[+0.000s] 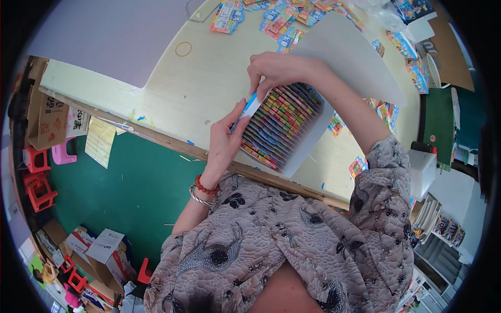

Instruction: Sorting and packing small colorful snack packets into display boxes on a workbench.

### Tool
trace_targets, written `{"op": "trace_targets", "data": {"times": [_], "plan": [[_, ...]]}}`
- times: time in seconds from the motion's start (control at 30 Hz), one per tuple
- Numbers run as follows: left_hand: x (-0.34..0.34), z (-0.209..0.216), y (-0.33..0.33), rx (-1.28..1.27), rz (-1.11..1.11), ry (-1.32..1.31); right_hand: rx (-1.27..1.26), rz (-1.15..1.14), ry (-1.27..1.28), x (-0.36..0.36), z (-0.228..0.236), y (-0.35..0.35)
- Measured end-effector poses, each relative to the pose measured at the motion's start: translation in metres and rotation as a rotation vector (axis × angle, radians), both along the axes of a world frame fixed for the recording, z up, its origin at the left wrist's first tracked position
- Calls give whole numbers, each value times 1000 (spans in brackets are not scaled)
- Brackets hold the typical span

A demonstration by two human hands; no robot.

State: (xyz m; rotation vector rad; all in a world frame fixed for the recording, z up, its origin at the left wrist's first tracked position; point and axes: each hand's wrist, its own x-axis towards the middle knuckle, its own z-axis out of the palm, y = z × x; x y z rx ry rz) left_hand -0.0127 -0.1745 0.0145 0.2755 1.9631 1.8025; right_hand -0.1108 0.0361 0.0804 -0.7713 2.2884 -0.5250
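Note:
A white card box (309, 148) lies on the table in front of me, filled with tightly stacked rows of colourful flat packets (279, 122). Along its left side runs a narrow white flap with a blue edge (251, 108). My left hand (225, 136) pinches the lower end of this flap between thumb and fingers. At the flap's upper end, my right hand (279, 71) reaches across the box with its fingers closed on it. The right hand and forearm hide part of the packets' far end. A large pale panel (347, 55) spreads beyond the box, partly behind my right arm.
Loose colourful packets (279, 20) are scattered over the table's far side and right. A grey sheet (115, 36) covers the far left, near a rubber band (183, 49). The wooden table edge (172, 147) runs before me. Red stools (39, 190) and cartons (107, 250) stand on the green floor.

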Motion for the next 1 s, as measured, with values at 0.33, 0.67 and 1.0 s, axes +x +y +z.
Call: {"op": "trace_targets", "data": {"times": [0.33,0.67,1.0], "plan": [[4,-9,-13,-39,-117,198,413,-26,408,-11,4,21],[5,9,-29,-259,-69,759,-14,-63,335,122,41,47],[91,29,26,-127,-380,532,-215,-231,316,161,-1,77]]}}
